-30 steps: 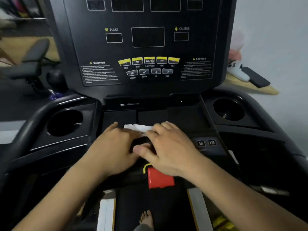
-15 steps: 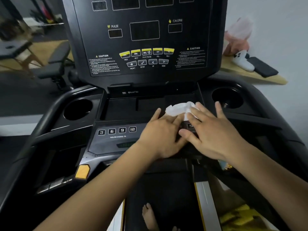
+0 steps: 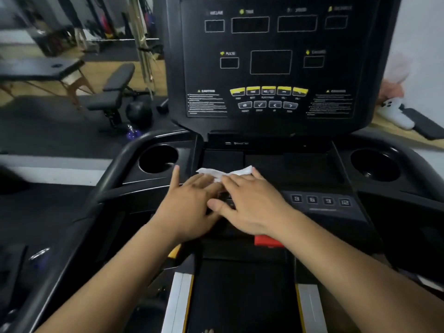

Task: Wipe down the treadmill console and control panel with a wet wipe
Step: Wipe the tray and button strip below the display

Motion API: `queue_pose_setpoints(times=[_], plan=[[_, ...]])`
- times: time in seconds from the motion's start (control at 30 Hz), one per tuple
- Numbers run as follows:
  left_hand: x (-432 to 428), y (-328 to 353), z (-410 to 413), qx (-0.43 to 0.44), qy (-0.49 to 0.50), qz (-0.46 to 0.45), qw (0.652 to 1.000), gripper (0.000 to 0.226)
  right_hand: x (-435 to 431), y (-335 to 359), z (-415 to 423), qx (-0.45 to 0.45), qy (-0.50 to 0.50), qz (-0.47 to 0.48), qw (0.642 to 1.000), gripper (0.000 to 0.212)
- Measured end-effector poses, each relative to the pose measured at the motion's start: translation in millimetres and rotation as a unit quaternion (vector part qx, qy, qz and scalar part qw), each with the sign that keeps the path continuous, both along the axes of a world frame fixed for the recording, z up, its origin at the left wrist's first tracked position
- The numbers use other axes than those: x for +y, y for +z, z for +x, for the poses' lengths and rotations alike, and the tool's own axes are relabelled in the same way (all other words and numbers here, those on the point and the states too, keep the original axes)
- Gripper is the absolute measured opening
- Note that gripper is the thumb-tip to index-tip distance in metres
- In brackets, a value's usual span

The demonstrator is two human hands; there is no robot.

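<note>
Both hands lie flat with straight fingers, side by side on the sloping black control panel (image 3: 322,212). The left hand (image 3: 192,207) and the right hand (image 3: 254,207) press the crumpled white wet wipe (image 3: 223,173) under their fingertips, at the front edge of the shallow black tray (image 3: 288,162). One finger of the left hand splays toward the left round cup holder (image 3: 158,158); a matching right cup holder (image 3: 374,164) sits well apart.

Above rises the upright black treadmill console (image 3: 276,68) with its row of yellow keys (image 3: 268,90). Grey number keys (image 3: 320,200) show just beside the right hand. Left of the treadmill stand a black padded weight bench (image 3: 117,90) and a black ball (image 3: 139,111); on the right, a white game controller (image 3: 396,114) lies on a pale wooden board (image 3: 384,131).

The hands hide the panel beneath them, and the right wrist covers part of a red tab (image 3: 266,241). The console's small print is too blurred to read.
</note>
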State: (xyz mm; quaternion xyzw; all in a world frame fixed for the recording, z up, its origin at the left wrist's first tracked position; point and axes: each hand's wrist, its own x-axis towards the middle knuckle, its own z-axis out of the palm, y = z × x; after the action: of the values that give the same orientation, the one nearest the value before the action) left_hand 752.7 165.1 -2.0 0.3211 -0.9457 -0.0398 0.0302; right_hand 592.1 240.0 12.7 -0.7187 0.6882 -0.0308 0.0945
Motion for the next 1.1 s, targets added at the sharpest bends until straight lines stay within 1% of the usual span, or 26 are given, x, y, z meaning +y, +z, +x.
queue_pose_setpoints(times=[0.13, 0.23, 0.3, 0.4, 0.5, 0.57, 0.63, 0.7, 0.8, 0.9, 1.0, 1.1], plan=[[-24.0, -2.7, 47.6, -0.006, 0.041, 0.014, 0.999, 0.074, -31.6, -7.2, 47.5, -0.024, 0.019, -0.004, 1.0, 0.089], [-22.9, -3.8, 46.7, 0.003, 0.017, 0.034, 0.999, 0.074, -26.0, -9.8, 45.4, -0.023, 0.007, -0.017, 1.0, 0.086], [-12.3, -2.9, 25.0, 0.008, -0.014, 0.04, 0.999, 0.071, -9.4, -9.1, 23.9, -0.009, -0.015, -0.02, 1.0, 0.084], [11.7, -3.9, -29.3, 0.019, -0.072, 0.034, 0.997, 0.069, 28.6, -7.3, -24.1, 0.017, -0.067, -0.006, 0.998, 0.082], [36.1, -2.9, -101.0, 0.004, -0.153, 0.025, 0.988, 0.07, 71.0, -4.8, -78.7, 0.059, -0.132, 0.002, 0.99, 0.086], [54.1, 1.1, -146.2, -0.01, -0.204, 0.045, 0.978, 0.072, 97.6, -3.1, -114.6, 0.07, -0.171, 0.016, 0.983, 0.081], [67.8, 4.3, -175.7, -0.017, -0.234, 0.054, 0.971, 0.072, 115.6, -1.6, -138.4, 0.068, -0.184, 0.029, 0.98, 0.081], [72.9, 4.4, -184.3, -0.014, -0.242, 0.047, 0.969, 0.072, 123.0, -2.6, -144.6, 0.075, -0.186, 0.03, 0.979, 0.087], [63.3, 3.8, -158.9, -0.005, -0.236, 0.012, 0.972, 0.073, 118.1, -5.7, -119.4, 0.085, -0.187, 0.025, 0.978, 0.091], [47.6, 0.3, -108.1, 0.011, -0.21, -0.002, 0.978, 0.069, 98.6, -5.0, -71.8, 0.061, -0.158, 0.03, 0.985, 0.093], [33.4, -6.8, -41.7, 0.042, -0.155, -0.011, 0.987, 0.06, 67.1, -4.8, -18.5, 0.041, -0.098, 0.027, 0.994, 0.093], [27.1, -14.0, 27.8, 0.082, -0.075, 0.013, 0.994, 0.048, 40.7, -14.1, 37.3, 0.008, -0.014, -0.003, 1.0, 0.091]])
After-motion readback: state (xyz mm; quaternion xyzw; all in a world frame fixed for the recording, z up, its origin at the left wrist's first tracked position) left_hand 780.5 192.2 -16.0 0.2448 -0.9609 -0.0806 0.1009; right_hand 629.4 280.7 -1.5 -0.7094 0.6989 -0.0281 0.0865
